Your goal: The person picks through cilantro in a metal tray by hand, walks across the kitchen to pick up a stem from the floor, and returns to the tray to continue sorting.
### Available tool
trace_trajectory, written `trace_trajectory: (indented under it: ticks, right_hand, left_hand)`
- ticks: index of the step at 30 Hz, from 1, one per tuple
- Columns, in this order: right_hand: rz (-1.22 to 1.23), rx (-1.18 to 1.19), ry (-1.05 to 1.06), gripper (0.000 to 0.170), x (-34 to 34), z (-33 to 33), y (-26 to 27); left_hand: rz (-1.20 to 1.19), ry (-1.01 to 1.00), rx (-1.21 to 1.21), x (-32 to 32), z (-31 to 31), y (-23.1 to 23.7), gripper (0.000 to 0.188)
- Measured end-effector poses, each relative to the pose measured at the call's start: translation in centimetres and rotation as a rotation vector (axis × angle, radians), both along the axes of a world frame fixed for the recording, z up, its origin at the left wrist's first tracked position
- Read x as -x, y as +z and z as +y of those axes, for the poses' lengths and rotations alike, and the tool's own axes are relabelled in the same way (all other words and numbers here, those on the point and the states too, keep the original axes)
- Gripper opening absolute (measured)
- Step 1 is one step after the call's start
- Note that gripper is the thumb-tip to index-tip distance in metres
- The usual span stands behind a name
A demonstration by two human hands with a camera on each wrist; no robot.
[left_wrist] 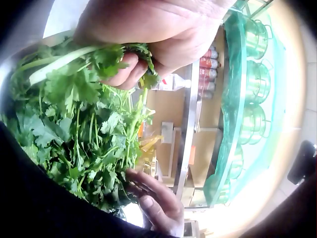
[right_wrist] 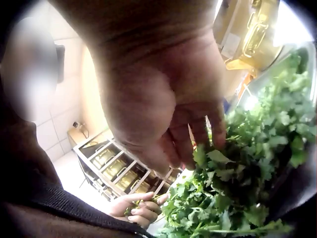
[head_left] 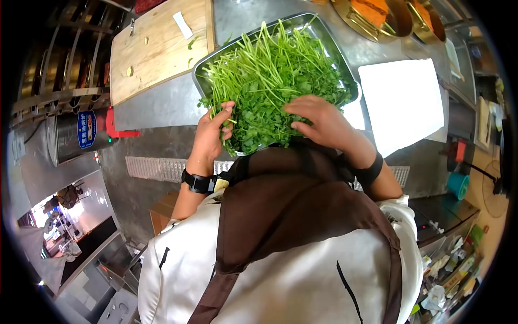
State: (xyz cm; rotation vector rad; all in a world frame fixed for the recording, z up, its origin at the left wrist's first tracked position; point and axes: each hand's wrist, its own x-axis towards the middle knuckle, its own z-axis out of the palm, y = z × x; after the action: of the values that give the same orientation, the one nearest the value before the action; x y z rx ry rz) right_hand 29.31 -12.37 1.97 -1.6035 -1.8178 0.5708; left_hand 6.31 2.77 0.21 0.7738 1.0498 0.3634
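Observation:
A metal tray (head_left: pixel 343 57) is heaped with coriander (head_left: pixel 264 81), its pale stems toward the far side and its leaves toward the person. At the tray's near left corner the left hand (head_left: pixel 208 135) pinches a few sprigs between thumb and fingers. In the left wrist view a thick pale stem (left_wrist: pixel 59 64) and leaves stick out from that grip. The right hand (head_left: pixel 324 124) lies over the right part of the heap, fingers extended and touching the leaves. From the right wrist view, its palm (right_wrist: pixel 148 99) faces the coriander and nothing is gripped in it.
Left of the tray lies a wooden board (head_left: pixel 162 54) with small scraps and a white strip (head_left: pixel 183 25). A white sheet or board (head_left: pixel 402 102) is on the right. Brass-coloured pots (head_left: pixel 396 21) with orange contents stand at the back right.

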Motion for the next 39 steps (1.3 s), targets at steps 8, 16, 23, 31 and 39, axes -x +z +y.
trace_trajectory:
  ticks: [8,16,23,31,39]
  right_hand:
    - [0.349,-0.054,-0.36,0.021,-1.8,-1.6,-0.6]
    - [0.289,0.119,-0.861,0.025,-6.7,-1.9,-4.2]
    - [0.318,0.142,-0.946,0.036,-7.7,-1.1,-4.8]
    - [0.209,0.363,-0.918,0.049,-8.4,0.3,-7.9]
    - [0.147,0.603,-0.763,0.047,-7.3,3.6,-6.7]
  left_hand:
    - [0.001,-0.028,-0.023,-0.9,-0.3,0.6,0.02]
    - [0.003,-0.038,-0.027,-0.8,-0.2,0.7,0.022]
    - [0.016,-0.028,-0.04,-0.7,-0.4,1.0,0.021]
    - [0.069,-0.019,-0.046,-0.7,-0.4,0.8,0.021]
    - [0.072,-0.064,-0.068,-1.7,-0.6,1.0,0.022]
